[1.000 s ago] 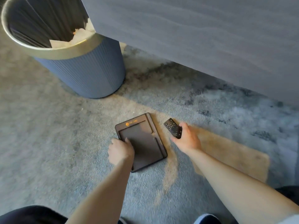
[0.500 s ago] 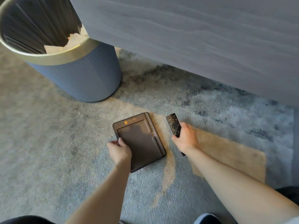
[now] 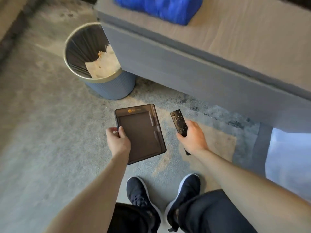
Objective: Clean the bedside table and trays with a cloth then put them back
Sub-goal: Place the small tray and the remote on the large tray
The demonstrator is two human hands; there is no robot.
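A dark brown rectangular tray (image 3: 143, 132) with an orange logo at its far end is held above the carpet by its left edge in my left hand (image 3: 118, 140). My right hand (image 3: 193, 137) grips a black remote control (image 3: 178, 122), buttons up, just right of the tray. The bedside table (image 3: 227, 52) stands ahead on the right, grey-sided with a tan top. A blue cloth (image 3: 161, 7) lies on the far part of that top.
A blue ribbed waste bin (image 3: 107, 86) with a gold rim and paper inside stands on the carpet by the table's left corner. My two dark shoes (image 3: 161, 192) are below the tray. White bedding (image 3: 289, 160) shows at the right edge.
Both hands have risen from the carpet, the left lifting the tray and the right lifting the remote. The view has pulled back and up, showing the table top and the blue cloth.
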